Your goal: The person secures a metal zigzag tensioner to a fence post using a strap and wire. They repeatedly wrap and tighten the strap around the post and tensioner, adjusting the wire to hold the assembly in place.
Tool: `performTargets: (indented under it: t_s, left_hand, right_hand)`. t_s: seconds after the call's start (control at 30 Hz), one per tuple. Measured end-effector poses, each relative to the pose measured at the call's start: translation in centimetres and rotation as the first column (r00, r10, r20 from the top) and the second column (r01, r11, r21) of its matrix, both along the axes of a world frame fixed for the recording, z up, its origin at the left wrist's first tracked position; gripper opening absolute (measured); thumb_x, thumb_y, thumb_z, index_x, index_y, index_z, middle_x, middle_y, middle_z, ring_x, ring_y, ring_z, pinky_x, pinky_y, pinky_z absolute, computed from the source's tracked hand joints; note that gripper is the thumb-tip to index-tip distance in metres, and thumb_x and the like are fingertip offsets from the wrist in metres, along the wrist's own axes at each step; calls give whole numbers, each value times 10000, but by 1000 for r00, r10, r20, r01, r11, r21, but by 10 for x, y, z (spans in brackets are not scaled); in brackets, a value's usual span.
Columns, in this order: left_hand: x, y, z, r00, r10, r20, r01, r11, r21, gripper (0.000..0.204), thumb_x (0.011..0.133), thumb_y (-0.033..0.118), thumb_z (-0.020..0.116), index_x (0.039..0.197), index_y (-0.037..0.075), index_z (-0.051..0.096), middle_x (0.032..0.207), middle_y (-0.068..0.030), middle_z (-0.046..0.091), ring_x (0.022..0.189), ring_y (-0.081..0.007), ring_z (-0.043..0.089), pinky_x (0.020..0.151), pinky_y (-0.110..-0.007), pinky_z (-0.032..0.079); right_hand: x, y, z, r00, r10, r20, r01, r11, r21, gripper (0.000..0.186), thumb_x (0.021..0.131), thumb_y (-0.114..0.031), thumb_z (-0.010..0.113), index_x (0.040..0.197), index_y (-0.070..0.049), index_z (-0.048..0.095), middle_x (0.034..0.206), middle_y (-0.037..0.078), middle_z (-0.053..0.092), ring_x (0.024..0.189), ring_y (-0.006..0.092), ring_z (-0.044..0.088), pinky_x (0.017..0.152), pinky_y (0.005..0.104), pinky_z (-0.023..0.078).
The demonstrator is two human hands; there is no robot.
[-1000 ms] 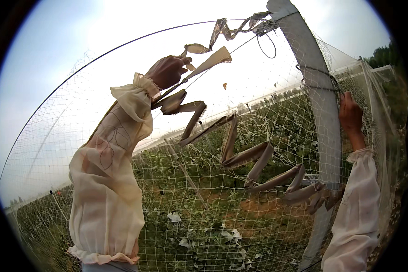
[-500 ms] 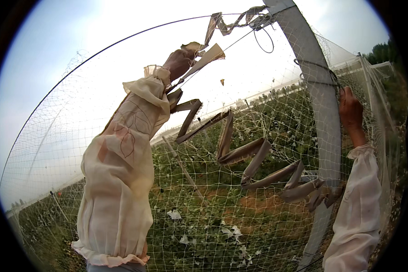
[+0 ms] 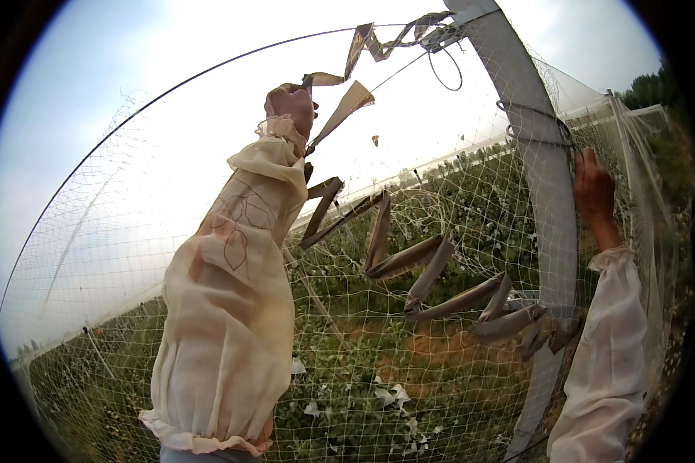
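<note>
High on the left, my left hand is closed around a crumpled grey-brown strip. From that hand the strip runs up to the right, towards the top of the post. More of the same strip zigzags down across white netting to the post's lower part. A stiff flap of strip sticks out just right of the hand. My right hand is closed at the right edge of the concrete post, on dark wire wrapped around it; its fingertips are partly hidden.
A dark cable holds the net's upper edge and reaches the post top. A wire loop hangs there. Behind the net grow green plants with pale scraps among them. More netting stretches beyond my right hand.
My left hand has shifted slightly left and turned, and its forearm is more upright. The strip above it has been drawn leftwards. My right hand stays at the post.
</note>
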State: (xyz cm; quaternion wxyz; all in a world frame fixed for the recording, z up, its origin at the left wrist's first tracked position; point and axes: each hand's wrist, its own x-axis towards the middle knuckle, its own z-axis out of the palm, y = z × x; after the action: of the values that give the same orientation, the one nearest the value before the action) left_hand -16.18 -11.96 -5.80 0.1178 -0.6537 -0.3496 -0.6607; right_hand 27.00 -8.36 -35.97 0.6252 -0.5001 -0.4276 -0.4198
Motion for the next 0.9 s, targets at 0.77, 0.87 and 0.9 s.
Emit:
performTargets:
  t_s: [0.77, 0.87, 0.9]
  left_hand:
    - [37, -14, 12, 983, -2, 185, 55, 957, -285, 183, 861, 21, 515, 920, -70, 662, 830, -151, 683, 636, -206, 648, 572, -306, 502]
    - [40, -14, 16, 949, -129, 286, 204, 946, -251, 164, 849, 6, 529, 930, -58, 657, 822, -142, 676, 640, -197, 635, 580, -315, 491]
    - [39, -7, 17, 938, -162, 307, 237, 945, -225, 162, 850, 8, 529, 929, -54, 658, 818, -138, 675, 651, -196, 633, 591, -317, 491]
  right_hand:
    - [4, -2, -4, 999, 30, -34, -31, 999, -17, 249, 1010, -269, 401, 940, -44, 478, 759, 220, 589, 691, 440, 589, 568, 511, 458]
    - [5, 1, -1, 1000, 23, -11, -22, 1000, 10, 242, 1010, -258, 410, 967, -39, 502, 722, 232, 573, 675, 437, 583, 553, 506, 447]
    - [5, 1, -1, 1000, 24, -10, -24, 1000, 10, 241, 1010, -258, 410, 962, -39, 500, 725, 231, 575, 675, 437, 584, 553, 505, 447]
